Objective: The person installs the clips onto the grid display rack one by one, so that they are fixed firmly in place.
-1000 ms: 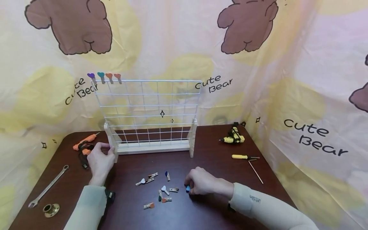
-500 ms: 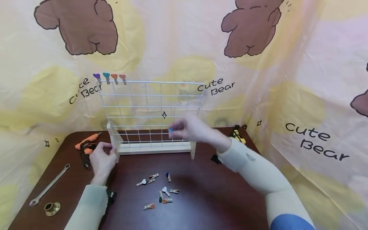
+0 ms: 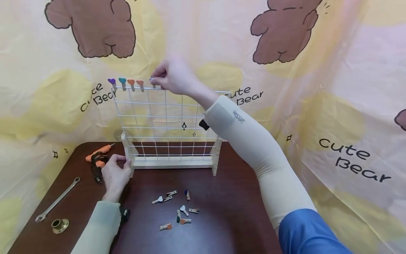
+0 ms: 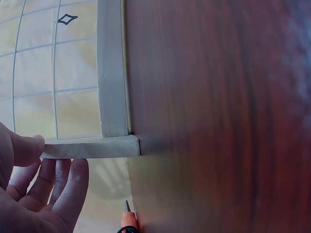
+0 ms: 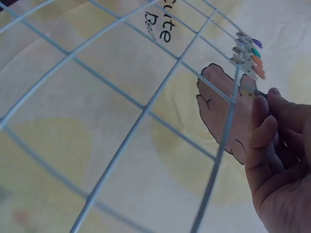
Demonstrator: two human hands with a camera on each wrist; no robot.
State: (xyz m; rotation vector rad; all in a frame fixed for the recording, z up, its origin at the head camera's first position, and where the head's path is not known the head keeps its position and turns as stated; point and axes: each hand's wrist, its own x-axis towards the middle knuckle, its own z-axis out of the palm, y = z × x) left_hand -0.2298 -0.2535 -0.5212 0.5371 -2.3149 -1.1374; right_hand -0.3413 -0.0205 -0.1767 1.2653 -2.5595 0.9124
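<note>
So, up high, the right hand (image 3: 177, 76) has a narrow grip on a small clothespin (image 3: 154, 85), right at the top wire of the white wire rack (image 3: 172, 162), with four heart-topped clothespins (image 3: 131, 83) lined up just left of that grip. Down lower, the left hand (image 3: 115, 173) holds the wooden upright (image 4: 92, 148) between thumb and fingers, and loose clothespins (image 3: 184, 211) lie on the table (image 3: 225, 211) well below the right grip.

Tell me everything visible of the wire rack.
The wire rack is a pale grid, apparently thin metal wire, standing upright in a light, wood-looking base on the table. Four heart-topped clips sit at the left of its top wire. The left hand grips the base's left post; the right hand pinches another clip at the top wire.
</note>
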